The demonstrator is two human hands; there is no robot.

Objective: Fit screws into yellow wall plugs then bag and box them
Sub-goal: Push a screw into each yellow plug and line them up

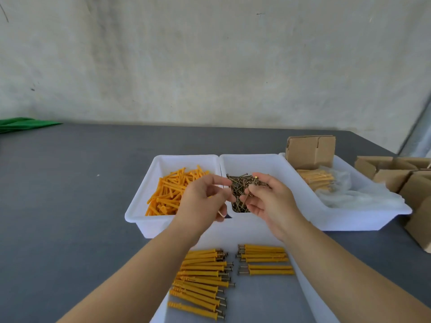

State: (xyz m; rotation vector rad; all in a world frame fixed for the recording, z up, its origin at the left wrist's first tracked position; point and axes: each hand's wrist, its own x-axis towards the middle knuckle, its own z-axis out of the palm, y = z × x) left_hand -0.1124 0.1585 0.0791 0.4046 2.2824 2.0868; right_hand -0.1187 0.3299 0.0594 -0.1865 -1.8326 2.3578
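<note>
Holding screws (250, 190) in right hand (270, 201), left hand (203, 199) beside, fingers curled

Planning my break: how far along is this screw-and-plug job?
Done: two groups of yellow wall plugs with screws fitted lie nearest. In hand: the right hand holds several brown screws; the left hand reaches over. Left: loose yellow plugs, a bin of screws, cardboard boxes.

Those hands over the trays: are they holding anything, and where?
The right hand grips a few screws around their shafts. The left hand seems empty.
</note>
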